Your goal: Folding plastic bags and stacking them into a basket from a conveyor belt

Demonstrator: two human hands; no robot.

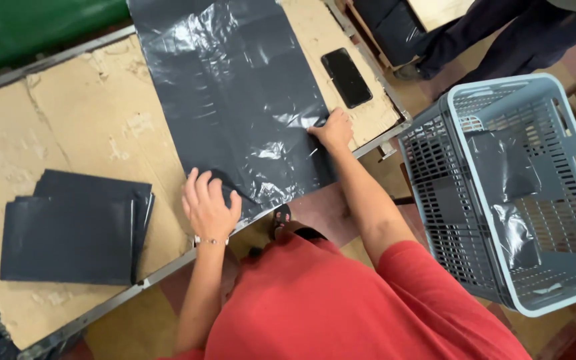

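Note:
A large black plastic bag (235,93) lies spread flat on a cardboard-covered table (81,120). My left hand (208,207) presses on the bag's near left corner, fingers closed over the edge. At the bag's near right edge my right hand (333,130) pinches the plastic. Both hands grip the same bag close to the table's front edge.
A stack of folded black bags (75,230) lies on the table to the left. A black phone (346,77) rests right of the bag. A grey plastic basket (515,193) with black bags inside stands at the right. Another person's legs (501,40) are at the top right.

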